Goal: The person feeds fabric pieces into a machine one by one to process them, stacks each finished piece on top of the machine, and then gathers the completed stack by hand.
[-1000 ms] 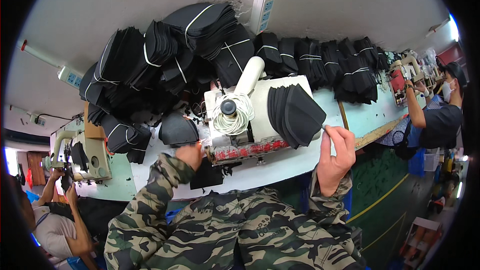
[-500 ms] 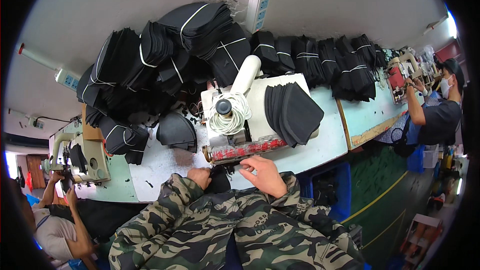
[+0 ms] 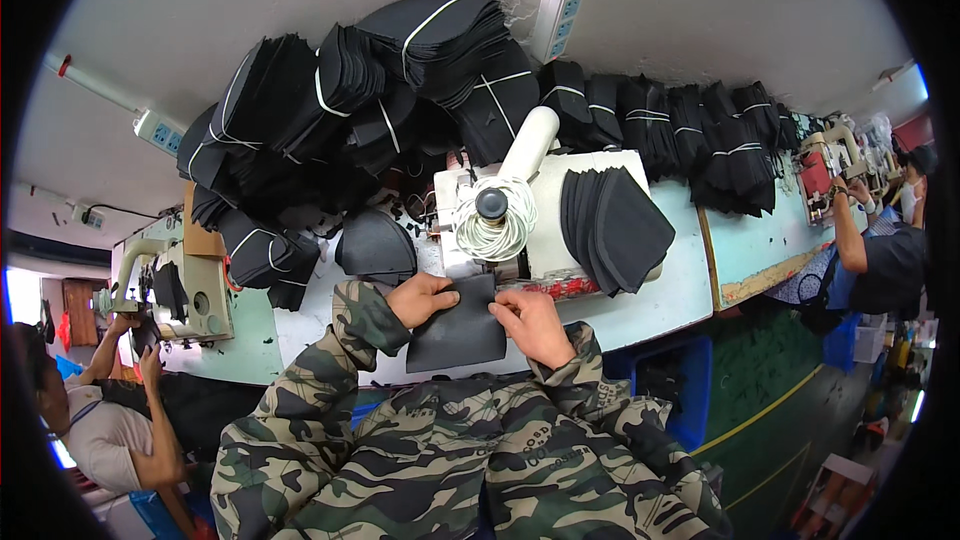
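Note:
A flat black cut piece of sheet material [image 3: 458, 332] is stretched between my two hands in front of the sewing-type machine [image 3: 580, 215]. My left hand [image 3: 422, 300] pinches its upper left edge, thumb on top. At its upper right edge, my right hand [image 3: 534, 325] grips with thumb and fingers. The piece covers part of the red-marked front bar [image 3: 575, 288] of the machine. A coil of white cord [image 3: 494, 230] sits around a dark knob on the machine. To the right, fanned black pieces [image 3: 612, 230] lie on the machine's pale bed.
Bundles of black pieces tied with white bands [image 3: 435, 40] pile along the wall. A loose black stack [image 3: 376, 245] lies left of the machine. A blue bin [image 3: 690, 390] stands below right. Co-workers work at machines on the far left [image 3: 120, 430] and far right [image 3: 870, 260].
Both hands have moved up and forward, lifting the black piece from near my lap into full view. My right hand, previously apart from it, now grips it. The view has shifted slightly.

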{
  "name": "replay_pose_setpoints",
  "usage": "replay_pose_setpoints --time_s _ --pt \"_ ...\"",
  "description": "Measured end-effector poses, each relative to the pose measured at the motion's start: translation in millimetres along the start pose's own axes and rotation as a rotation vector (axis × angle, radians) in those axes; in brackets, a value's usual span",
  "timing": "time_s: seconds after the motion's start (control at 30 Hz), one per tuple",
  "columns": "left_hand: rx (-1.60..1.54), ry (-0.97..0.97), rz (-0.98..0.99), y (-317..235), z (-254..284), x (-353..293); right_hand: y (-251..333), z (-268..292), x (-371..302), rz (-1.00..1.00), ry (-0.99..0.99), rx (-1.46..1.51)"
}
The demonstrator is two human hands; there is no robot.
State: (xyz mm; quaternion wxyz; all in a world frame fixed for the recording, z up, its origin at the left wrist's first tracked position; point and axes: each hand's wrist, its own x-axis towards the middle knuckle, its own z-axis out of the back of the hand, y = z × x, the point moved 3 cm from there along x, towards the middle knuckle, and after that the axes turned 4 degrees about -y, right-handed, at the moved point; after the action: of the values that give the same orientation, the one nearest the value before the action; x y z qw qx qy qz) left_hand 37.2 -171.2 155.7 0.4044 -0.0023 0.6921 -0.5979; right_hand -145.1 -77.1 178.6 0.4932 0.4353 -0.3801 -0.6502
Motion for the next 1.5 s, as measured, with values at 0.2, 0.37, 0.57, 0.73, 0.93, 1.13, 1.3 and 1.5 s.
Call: replay_pose_setpoints --time_s 0.2,0.37,0.57,0.73,0.93,1.13,1.3,1.5 --pt "0.097 -0.043 0.030 -19 8 -4 5 21 9 0.054 -0.022 -0.129" --pt "0.080 -0.058 0.070 -9 15 2 17 36 14 0.082 -0.091 -0.154" --pt "0.046 -0.046 0.103 -5 21 4 12 37 19 0.083 -0.109 -0.147" --pt "0.006 -0.020 0.100 -6 18 8 19 46 16 0.067 -0.123 -0.164" --pt "-0.033 -0.008 0.051 0 13 18 15 46 19 0.115 -0.119 -0.202" --pt "-0.194 -0.105 -0.139 -2 -18 49 27 36 32 0.357 -0.170 -0.694" --pt "-0.085 -0.111 0.159 -31 -6 31 12 28 23 0.242 -0.124 -0.588" --pt "-0.156 -0.051 0.268 -39 -9 36 25 51 -24 0.162 -0.247 -0.392"
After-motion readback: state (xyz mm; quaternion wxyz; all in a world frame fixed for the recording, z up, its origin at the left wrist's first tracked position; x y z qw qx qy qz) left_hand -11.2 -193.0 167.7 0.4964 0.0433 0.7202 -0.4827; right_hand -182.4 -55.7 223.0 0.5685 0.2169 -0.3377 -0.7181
